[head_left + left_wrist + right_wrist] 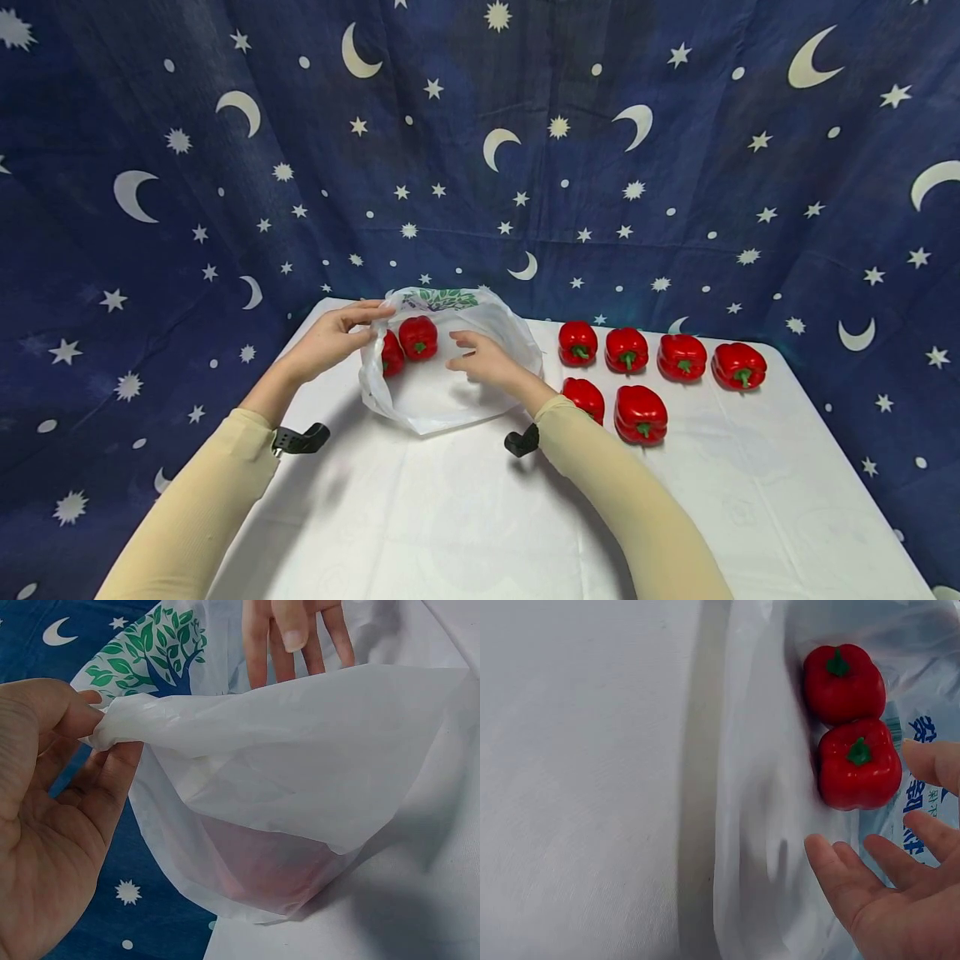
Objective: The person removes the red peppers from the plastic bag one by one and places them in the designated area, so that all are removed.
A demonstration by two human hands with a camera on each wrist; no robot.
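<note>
The white plastic bag (442, 375) lies open on the white table (480, 517), and everything else is easiest placed from it. At the bag's left rim the left hand (330, 337) pinches a gathered fold of the film between thumb and fingers, lifting that edge so the mouth stands up. Inside the bag, at its far left, sit two red peppers (408, 342) side by side and touching. The right hand (483, 362) is in the mouth with fingers spread and relaxed, holding nothing, just short of the nearer pepper.

To the bag's right, six more peppers (652, 371) wait on the table, four in a far row and two nearer.

Doing this well probably means keeping the pinched rim high and taut (the thin film sags easily, as the left wrist view shows), so the opening does not fold over the peppers already inside. The free hand should likely clear the mouth without dragging the lower sheet along.
</note>
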